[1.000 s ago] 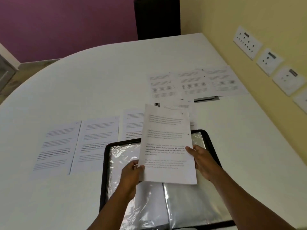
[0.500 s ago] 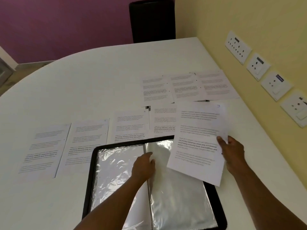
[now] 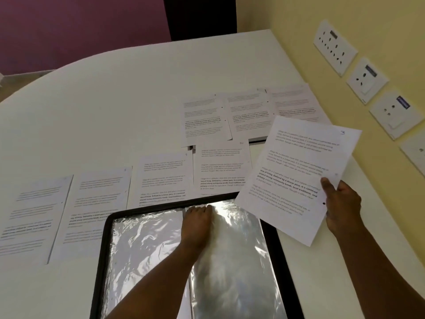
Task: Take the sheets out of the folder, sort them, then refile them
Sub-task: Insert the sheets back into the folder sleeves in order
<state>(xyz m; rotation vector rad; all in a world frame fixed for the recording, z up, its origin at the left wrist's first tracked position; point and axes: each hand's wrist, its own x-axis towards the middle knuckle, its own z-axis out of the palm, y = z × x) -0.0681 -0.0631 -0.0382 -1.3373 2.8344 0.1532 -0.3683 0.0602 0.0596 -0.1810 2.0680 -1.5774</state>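
Observation:
A black folder (image 3: 106,245) with shiny plastic sleeves lies open on the white table in front of me. My left hand (image 3: 196,223) rests on the sleeves near the folder's top middle, its fingers pointing away from me. My right hand (image 3: 340,203) pinches the right edge of one printed sheet (image 3: 296,171), held tilted above the folder's top right corner. Several more printed sheets (image 3: 164,178) lie flat in rows beyond the folder, from the far left to the wall side.
The white table (image 3: 128,93) has a curved far edge. A yellow wall with several socket plates (image 3: 334,46) runs along the right. A dark chair back (image 3: 200,17) stands behind the table's far end.
My left hand let go of the sheet and came down onto the folder's sleeves. My right hand carried the sheet to the right, away from the folder's middle.

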